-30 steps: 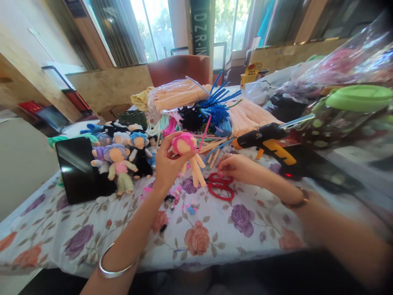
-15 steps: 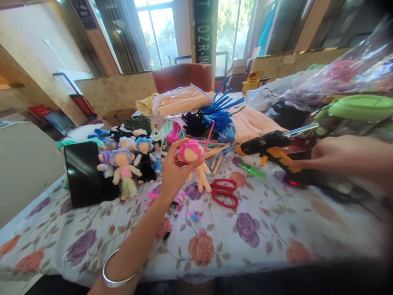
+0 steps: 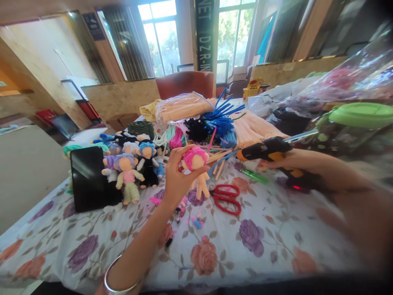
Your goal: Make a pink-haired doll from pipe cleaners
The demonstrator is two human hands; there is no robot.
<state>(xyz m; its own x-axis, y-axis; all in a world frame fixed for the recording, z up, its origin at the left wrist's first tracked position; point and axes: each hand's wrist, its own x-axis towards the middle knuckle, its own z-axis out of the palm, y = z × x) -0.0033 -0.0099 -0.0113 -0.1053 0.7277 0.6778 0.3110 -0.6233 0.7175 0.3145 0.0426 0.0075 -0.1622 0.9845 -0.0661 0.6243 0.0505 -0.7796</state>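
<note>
My left hand [image 3: 178, 176] pinches a small doll [image 3: 196, 160] by its head, fingers behind and thumb in front. The doll has pink hair and a bare peach body with its legs hanging down. On the right, my right hand [image 3: 294, 162] is wrapped round the handle of a black and orange glue gun [image 3: 264, 149], whose orange nozzle points left toward the doll. A clear glue stick [image 3: 301, 136] sticks out of its back. Red-handled scissors [image 3: 227, 198] lie on the flowered cloth just right of the doll's legs.
Several finished dolls [image 3: 127, 176] stand at the left beside a black tablet [image 3: 87, 178]. Behind my hands lie bundles of blue stems [image 3: 224, 114] and peach stems [image 3: 184, 107]. A green marker [image 3: 253, 175] and small scraps [image 3: 197, 223] lie on the cloth [image 3: 123, 241]. A green lid [image 3: 360, 114] is at right.
My right hand has moved left and closed round the glue gun's handle; before, it was at the handle's rear. The pink-haired doll remains in my left hand, and the view has shifted slightly.
</note>
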